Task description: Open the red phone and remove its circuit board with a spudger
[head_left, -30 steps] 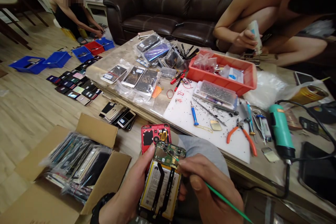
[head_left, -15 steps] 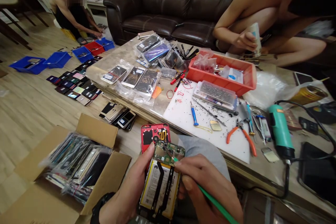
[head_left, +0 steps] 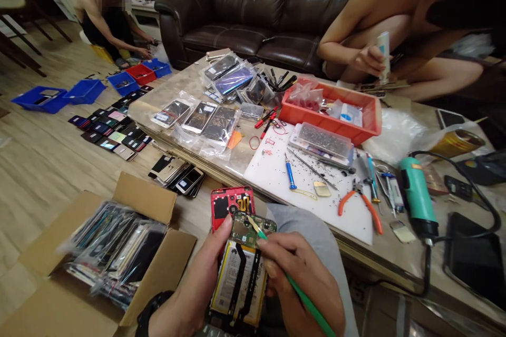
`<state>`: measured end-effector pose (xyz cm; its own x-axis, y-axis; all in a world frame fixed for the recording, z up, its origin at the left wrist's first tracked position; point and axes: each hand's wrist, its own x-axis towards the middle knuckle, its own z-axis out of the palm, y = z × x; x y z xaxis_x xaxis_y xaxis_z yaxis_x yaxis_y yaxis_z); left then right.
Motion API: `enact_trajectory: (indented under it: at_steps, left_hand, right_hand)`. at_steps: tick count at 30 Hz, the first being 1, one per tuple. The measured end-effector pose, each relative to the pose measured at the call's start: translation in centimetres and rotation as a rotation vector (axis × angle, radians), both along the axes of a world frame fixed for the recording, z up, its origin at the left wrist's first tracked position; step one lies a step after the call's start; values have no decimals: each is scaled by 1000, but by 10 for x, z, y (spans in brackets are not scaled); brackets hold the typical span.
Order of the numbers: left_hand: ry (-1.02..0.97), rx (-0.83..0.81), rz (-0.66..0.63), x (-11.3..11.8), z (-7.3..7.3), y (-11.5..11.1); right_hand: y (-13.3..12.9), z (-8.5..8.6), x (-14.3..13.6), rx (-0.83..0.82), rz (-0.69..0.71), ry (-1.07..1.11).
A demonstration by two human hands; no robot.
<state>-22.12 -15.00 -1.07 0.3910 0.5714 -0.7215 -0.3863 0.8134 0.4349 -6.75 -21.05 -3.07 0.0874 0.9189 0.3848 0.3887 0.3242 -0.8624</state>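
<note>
Both hands sit low in the head view, right in front of me, with the opened phone (head_left: 242, 276) between them. Left hand (head_left: 193, 284) is wrapped around the phone's left edge — thumb up along the side, tip near the green circuit board (head_left: 253, 227) at the top, fingers hidden underneath. It is closed on the phone and carries it.

Right hand (head_left: 304, 279) is curled in a pen grip on the green spudger (head_left: 294, 287), thumb and forefinger pinched on the shaft. From that pinch the tool runs up and to the left, and its pale tip (head_left: 250, 219) rests at the upper edge of the circuit board; whether it is under a connector or only touching, I cannot tell.

Long axis of the phone runs away from me, nearly upright in the picture and leaning slightly right at the top — battery (head_left: 237, 279) toward my wrists, board at the far end. So the working point lies at the far end, just beyond my left thumb and up-left of my right knuckles. The right hand is the nearer to it by way of the tool.

Just behind the board lies a red phone shell (head_left: 227, 204). Beyond that, the table (head_left: 190, 89) holds bagged phones, and 2 other people work further off.
</note>
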Motion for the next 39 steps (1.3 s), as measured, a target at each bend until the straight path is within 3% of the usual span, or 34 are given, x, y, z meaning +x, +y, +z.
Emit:
enact_trajectory:
  at_steps: [9, 19, 28, 39]
  left_hand:
    - [-78, -23, -27, 0, -2, -2]
    - [-85, -50, -41, -4, -3, -2]
    - [-89, -87, -76, -6, -3, -5]
    - [-115, -84, -77, -5, -2, -3]
  right_hand:
    - [-1, 9, 7, -10, 91, 168]
    - [1, 16, 7, -5, 75, 233]
    - [0, 10, 3, -14, 31, 355]
    - [-1, 8, 4, -10, 40, 356]
